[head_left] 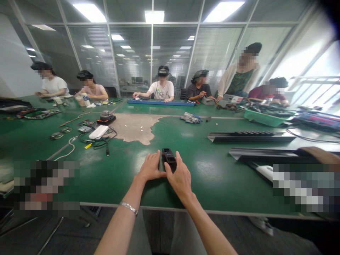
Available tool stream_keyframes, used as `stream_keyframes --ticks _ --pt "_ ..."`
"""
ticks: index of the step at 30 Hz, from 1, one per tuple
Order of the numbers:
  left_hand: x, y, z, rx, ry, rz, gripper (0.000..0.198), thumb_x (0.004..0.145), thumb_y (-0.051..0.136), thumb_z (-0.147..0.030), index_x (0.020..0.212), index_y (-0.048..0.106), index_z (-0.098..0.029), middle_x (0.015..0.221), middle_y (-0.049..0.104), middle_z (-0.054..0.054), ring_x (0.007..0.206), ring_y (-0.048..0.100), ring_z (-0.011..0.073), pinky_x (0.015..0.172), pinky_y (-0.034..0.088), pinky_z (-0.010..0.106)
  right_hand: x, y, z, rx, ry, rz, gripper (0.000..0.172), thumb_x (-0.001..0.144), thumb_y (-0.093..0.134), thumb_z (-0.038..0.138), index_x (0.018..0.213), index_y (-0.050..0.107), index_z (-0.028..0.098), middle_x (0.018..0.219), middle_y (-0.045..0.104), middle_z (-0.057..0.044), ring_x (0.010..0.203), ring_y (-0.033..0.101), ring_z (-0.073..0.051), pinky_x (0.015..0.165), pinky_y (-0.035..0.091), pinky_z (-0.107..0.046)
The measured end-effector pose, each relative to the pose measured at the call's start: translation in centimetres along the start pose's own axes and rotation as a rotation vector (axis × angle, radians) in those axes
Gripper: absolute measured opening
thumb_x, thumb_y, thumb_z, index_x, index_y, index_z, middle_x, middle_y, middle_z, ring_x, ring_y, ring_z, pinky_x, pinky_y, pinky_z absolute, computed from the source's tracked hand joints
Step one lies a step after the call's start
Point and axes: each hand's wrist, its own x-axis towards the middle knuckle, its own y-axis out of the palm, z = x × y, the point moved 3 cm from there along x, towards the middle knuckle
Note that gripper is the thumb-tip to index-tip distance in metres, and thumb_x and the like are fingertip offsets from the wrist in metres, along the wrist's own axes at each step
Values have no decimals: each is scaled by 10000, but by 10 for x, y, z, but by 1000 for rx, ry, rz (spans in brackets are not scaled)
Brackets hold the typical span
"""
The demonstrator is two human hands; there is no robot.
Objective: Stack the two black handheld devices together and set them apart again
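Observation:
A small black device with a row of buttons or slots (169,158) lies on the green table (204,187) between my two hands. My left hand (152,166) rests at its left side, fingers apart and thumb stretched toward the device's near end, holding nothing. On the right side, my right hand (180,174) has its thumb and fingers spread around the near part of the device; the fingers look to be beside or touching it, not closed round it.
Left of centre are a white box (98,132), cables and a round-topped device (107,117). Black metal rails (252,137) and a green basket (262,118) stand at the right. Several people sit or stand around the table; a co-worker's arm (321,154) reaches in from the right.

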Motion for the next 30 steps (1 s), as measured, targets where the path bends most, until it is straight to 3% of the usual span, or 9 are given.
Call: stream_keyframes --ticks 7,13,19,30 --pt "-1 2 0 19 -12 9 1101 734 715 -524 1590 152 -120 1569 385 225 1458 360 362 1216 216 587 -8 5 -6 -16 3 58 766 926 556 401 1560 288 65 1272 672 -209 1104 671 -341 930 542 -484" --pt "1 2 0 50 -6 10 1015 736 706 -515 1557 263 -117 1567 397 209 1459 356 357 1219 227 577 -7 11 -11 58 -20 33 861 897 602 434 1568 245 28 1427 555 -258 1293 571 -356 1061 478 -506" --pt "0 0 -2 80 9 25 874 777 661 -492 1521 366 -139 1570 415 171 1459 359 333 1231 213 548 -9 16 -13 89 1 92 800 912 573 391 1564 265 43 1410 576 -257 1245 624 -349 1022 515 -501" --pt "0 -4 -6 80 11 62 875 738 685 -441 1510 395 -149 1556 441 152 1457 351 336 1232 199 539 -14 16 -9 41 -58 77 752 943 565 417 1535 325 20 1423 563 -265 1267 602 -353 1030 512 -494"
